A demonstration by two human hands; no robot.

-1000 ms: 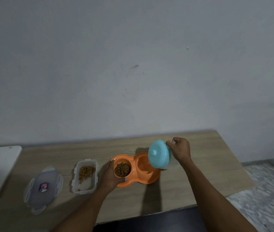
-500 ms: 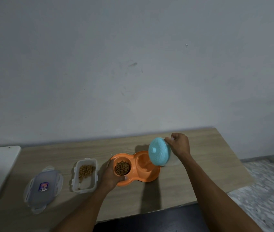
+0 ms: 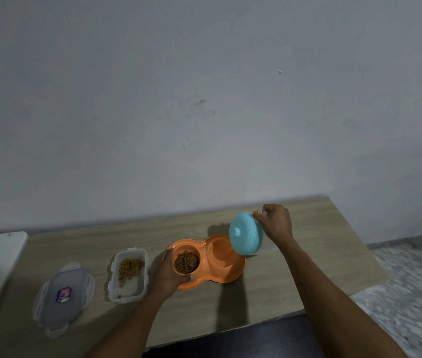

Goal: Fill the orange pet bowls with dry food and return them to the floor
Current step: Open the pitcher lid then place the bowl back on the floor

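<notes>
2 grips: left hand (image 3: 164,276) holds glossy orange bowl (image 3: 221,257); right hand (image 3: 275,223) clutches dimpled turquoise dome (image 3: 246,235).

Open table (image 3: 269,301) before the orange bowls (image 3: 230,276); tilted blue cover (image 3: 246,236) at the right well; food container (image 3: 127,275) just left

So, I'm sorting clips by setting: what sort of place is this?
Probably a room in a home, though little shows: a wooden table against a plain grey wall, speckled stone floor to the right, and pet-feeding things on the table, an orange double bowl and a clear food container.
</notes>
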